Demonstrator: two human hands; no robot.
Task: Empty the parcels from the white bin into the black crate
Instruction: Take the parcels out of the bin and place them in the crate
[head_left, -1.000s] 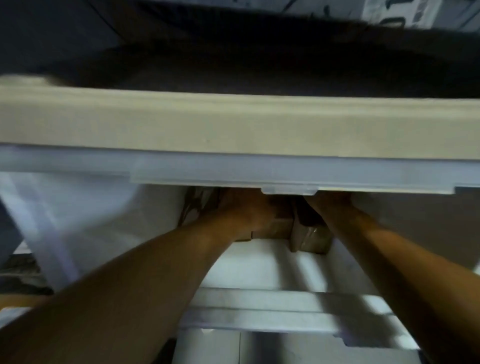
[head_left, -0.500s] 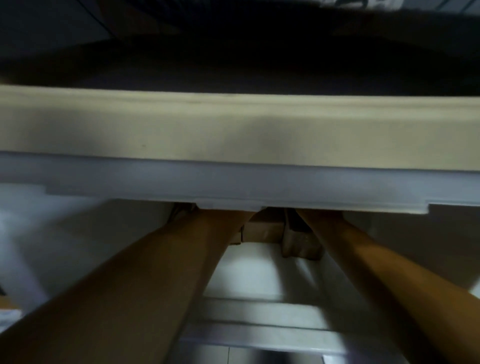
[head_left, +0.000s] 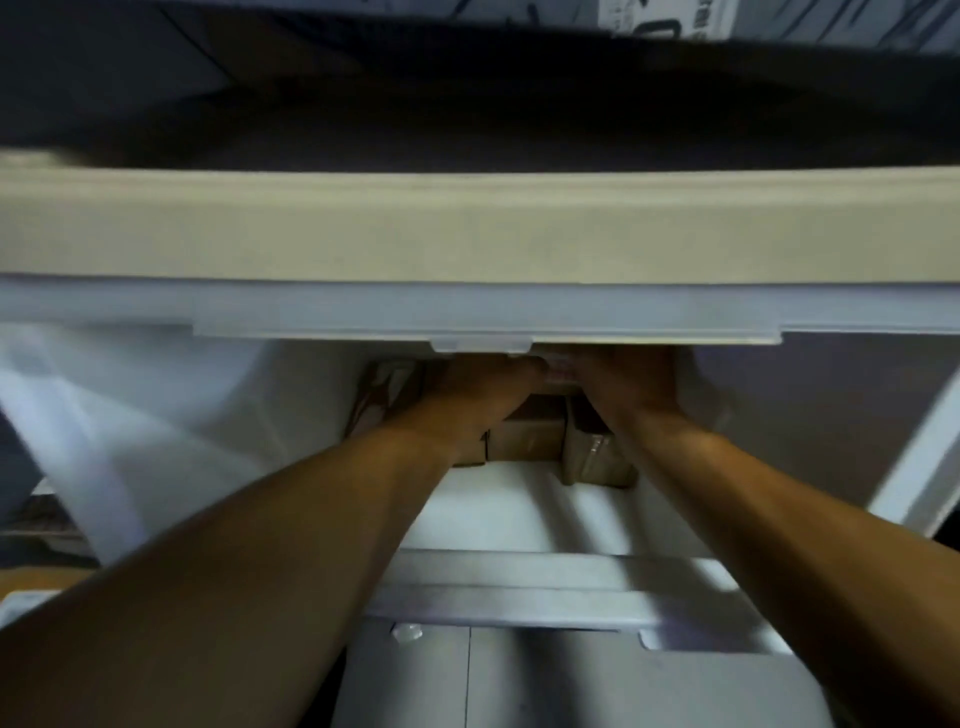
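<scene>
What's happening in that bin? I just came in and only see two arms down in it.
A person is reaching both arms deep into the white bin. The left hand and right hand are on the brown cardboard parcels at its far end, under the bin's rim. The fingers are partly hidden, so the grip is unclear. No parcel has been lifted clear of the bin.

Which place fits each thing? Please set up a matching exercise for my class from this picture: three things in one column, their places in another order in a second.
Things
1. left hand
2. right hand
3. brown parcels

Places
A. deep in the white bin, between the two forearms
B. on the parcels, left of the other hand
C. on the parcels, under the right part of the bin's rim

Pairs: 1-B, 2-C, 3-A
</scene>
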